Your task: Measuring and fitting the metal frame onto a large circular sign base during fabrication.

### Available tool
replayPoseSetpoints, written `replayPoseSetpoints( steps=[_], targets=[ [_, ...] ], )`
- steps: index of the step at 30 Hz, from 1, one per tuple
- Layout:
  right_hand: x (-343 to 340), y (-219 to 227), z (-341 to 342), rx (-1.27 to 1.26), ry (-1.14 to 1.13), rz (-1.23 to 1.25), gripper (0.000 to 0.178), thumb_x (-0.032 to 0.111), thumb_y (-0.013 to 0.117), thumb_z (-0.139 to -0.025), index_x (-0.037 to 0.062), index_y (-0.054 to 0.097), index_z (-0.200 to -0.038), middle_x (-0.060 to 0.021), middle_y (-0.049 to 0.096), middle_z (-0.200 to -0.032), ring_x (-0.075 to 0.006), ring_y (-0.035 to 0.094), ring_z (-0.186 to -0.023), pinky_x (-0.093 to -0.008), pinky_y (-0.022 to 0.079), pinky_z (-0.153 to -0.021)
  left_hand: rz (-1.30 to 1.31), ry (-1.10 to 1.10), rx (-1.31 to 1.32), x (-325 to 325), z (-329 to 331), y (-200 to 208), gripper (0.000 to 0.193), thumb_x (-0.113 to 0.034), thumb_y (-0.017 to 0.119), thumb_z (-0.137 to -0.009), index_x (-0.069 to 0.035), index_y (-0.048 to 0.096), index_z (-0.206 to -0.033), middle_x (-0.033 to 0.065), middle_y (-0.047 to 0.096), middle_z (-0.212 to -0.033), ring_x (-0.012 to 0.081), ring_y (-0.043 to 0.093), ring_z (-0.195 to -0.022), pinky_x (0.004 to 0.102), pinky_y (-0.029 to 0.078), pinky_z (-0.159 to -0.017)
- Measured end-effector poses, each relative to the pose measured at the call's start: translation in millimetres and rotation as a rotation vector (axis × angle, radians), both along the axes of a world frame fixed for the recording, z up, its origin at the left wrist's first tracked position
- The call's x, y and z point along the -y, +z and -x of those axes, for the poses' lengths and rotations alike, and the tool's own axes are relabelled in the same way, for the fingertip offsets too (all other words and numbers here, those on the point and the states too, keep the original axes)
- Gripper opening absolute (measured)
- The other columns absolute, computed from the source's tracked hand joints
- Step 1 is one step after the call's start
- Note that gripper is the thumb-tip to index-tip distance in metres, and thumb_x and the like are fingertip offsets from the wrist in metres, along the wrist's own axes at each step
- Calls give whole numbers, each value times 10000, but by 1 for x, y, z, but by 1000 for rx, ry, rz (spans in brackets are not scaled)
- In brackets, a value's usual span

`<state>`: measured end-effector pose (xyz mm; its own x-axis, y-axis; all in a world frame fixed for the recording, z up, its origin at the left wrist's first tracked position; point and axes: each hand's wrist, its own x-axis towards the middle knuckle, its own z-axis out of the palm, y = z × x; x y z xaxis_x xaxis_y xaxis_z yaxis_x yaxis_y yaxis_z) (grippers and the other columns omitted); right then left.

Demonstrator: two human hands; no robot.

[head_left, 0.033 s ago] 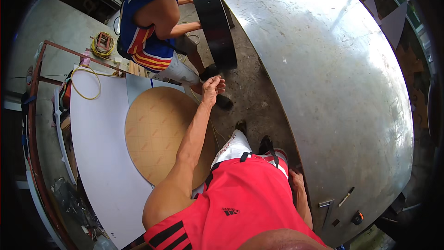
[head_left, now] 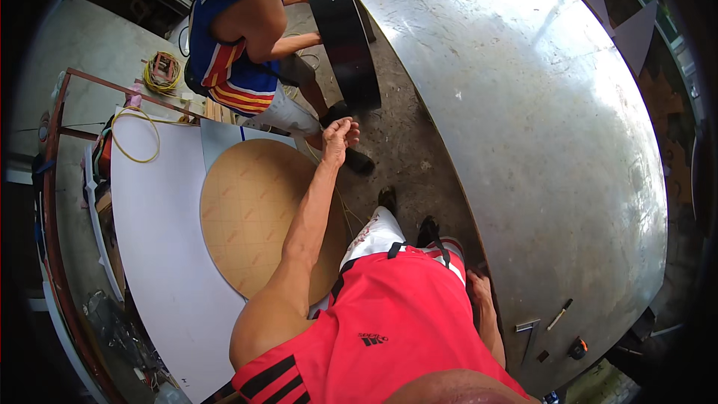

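Stretched out ahead of me, my left hand (head_left: 339, 140) hangs in the air with its fingers curled in, and I see nothing in them. Below and left of it a round board with brown protective film (head_left: 258, 217) lies on a white sheet (head_left: 161, 232). My right hand (head_left: 479, 288) is low at my side, against the edge of the large metal-topped table (head_left: 546, 179); its fingers are bent and partly hidden. Across from me a co-worker (head_left: 243, 37) in a blue sleeveless shirt holds a wide black curved band (head_left: 344, 45) with both hands.
On the table's near right part lie a small square (head_left: 528, 335), a slim marker-like tool (head_left: 559, 316) and a tape measure (head_left: 577, 349). A reddish metal frame (head_left: 51, 194) stands at the left. Coiled yellow cable (head_left: 161, 73) rests on the floor farther back.
The whole view has shifted very slightly. My left hand sits a touch farther left and higher in the picture; its curled pose is the same.
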<state>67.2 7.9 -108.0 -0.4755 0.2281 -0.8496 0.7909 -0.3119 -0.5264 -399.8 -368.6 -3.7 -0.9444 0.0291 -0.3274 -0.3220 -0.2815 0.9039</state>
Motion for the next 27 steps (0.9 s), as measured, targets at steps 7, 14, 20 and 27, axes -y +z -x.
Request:
replayPoseSetpoints(
  steps=[7,14,20,27],
  targets=[
    [24,59,64,-46,29,-16,421,221,596,-926,-56,575,-1241,-144,682,-1011,-184,662,-828,-305,532,-701,464,214,-263,34,126,-17,607,-263,742,-833,51,487,-1285,183,572,-1238,242,579,-1114,337,476,-920],
    [67,108,217,-301,127,-248,453,256,630,-920,-33,562,-1261,-130,668,-1082,-183,646,-913,-296,524,-764,359,186,-128,10,203,-23,517,-419,867,-696,-19,581,-854,86,608,-927,177,529,-928,311,402,-914],
    [116,107,360,-500,318,-524,435,214,664,-888,51,550,-1276,-134,617,-1164,-229,667,-939,-337,527,-816,-60,161,-195,-46,153,1,283,-125,764,-831,-5,669,-1069,19,674,-1035,118,579,-888,257,452,-862],
    [148,92,412,-532,330,-582,525,203,692,-855,36,496,-1312,-154,574,-1179,-236,655,-985,-344,543,-812,-160,74,-77,-82,119,12,293,-106,790,-804,-20,662,-1053,2,666,-1024,103,572,-888,265,449,-870]
  ],
)
